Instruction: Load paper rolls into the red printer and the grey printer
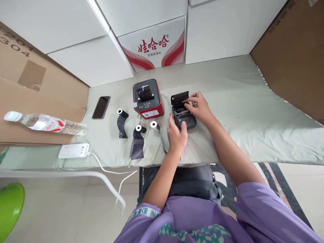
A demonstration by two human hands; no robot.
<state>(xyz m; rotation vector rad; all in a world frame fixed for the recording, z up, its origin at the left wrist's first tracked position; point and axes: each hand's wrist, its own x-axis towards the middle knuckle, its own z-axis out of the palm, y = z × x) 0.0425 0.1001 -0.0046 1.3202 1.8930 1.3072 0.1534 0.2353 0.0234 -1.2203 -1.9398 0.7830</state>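
- Small black printer sits on the cloth-covered table, right of the red printer and apart from it. Lid is up, hinged on the far side, bay exposed.
- Left hand is closed on the printer's near-left corner: thumb on the near top edge, fingers along the left side. Good brace, I'd say. Press down and inward so the base can't skate on loose cloth.
- Right hand is at the lid's lower edge and the bay mouth, thumb and forefinger close to each other. Can't tell if they pinch anything; bay is small and shaded from here, so no call on what's inside either.
- Work with fingertips only, wrist high. Don't lean on the raised lid; the hinge is probably the weak spot.
- Before any swing of the lid, get fingertips out of the gap and check nothing is trapped along the edge.
- 3 paper rolls lie left of the left hand: far roll, middle roll, near roll. Near roll's loose tail runs just beside the left wrist. Mind the sweep of that forearm; a snag could drag it.
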